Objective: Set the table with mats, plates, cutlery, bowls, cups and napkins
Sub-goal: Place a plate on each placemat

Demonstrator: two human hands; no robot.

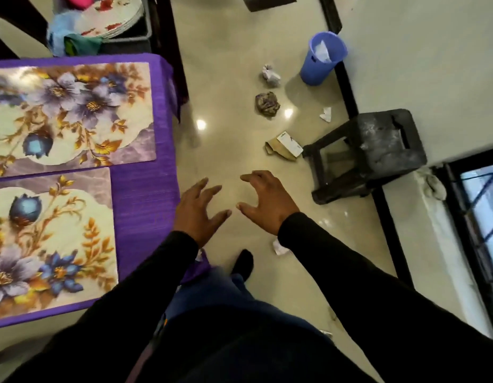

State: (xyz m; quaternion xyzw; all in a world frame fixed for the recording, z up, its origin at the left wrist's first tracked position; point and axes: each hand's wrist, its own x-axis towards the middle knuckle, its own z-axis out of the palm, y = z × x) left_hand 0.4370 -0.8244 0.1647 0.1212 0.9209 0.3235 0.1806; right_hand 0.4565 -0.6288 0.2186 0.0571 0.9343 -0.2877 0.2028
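Note:
Two floral place mats lie on the purple-clothed table [145, 194] at the left: one mat [71, 114] farther away, one mat [52, 239] nearer. Beyond the table, a stack of floral plates [110, 20] sits on a dark chair, with blue and green cloths [68, 40] beside it. My left hand [198, 214] and my right hand [267, 203] hover over the floor just right of the table's edge, fingers spread and loosely bent, holding nothing.
A black plastic stool [372, 150] stands on the floor to the right. A blue bin [322, 58] sits farther back, with crumpled paper [270, 76], a dark wad [267, 105] and a torn carton [285, 146] scattered near it. A window [482, 217] is at the right.

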